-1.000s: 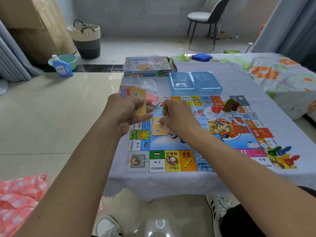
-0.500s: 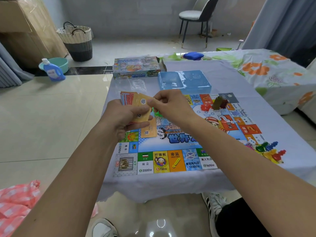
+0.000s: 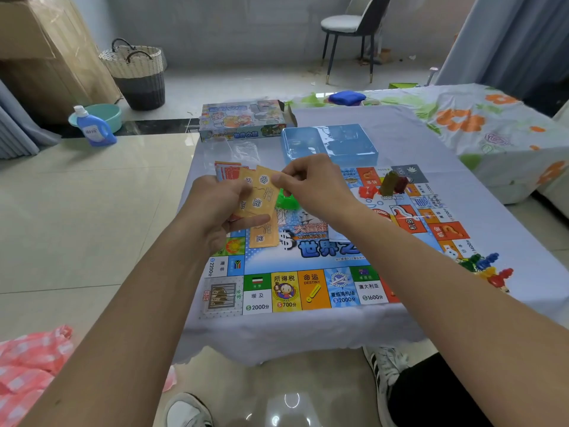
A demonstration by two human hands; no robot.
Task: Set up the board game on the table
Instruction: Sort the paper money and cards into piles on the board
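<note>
Where both hands meet, fanned orange cards [image 3: 261,195], blue-printed glyphs.

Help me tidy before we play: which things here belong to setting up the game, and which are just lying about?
Game things: game board, orange cards in the left hand and right hand, card on board, coloured pawns, blue tray, game box.

Lying about: detergent bottle, basket, chair.
</note>
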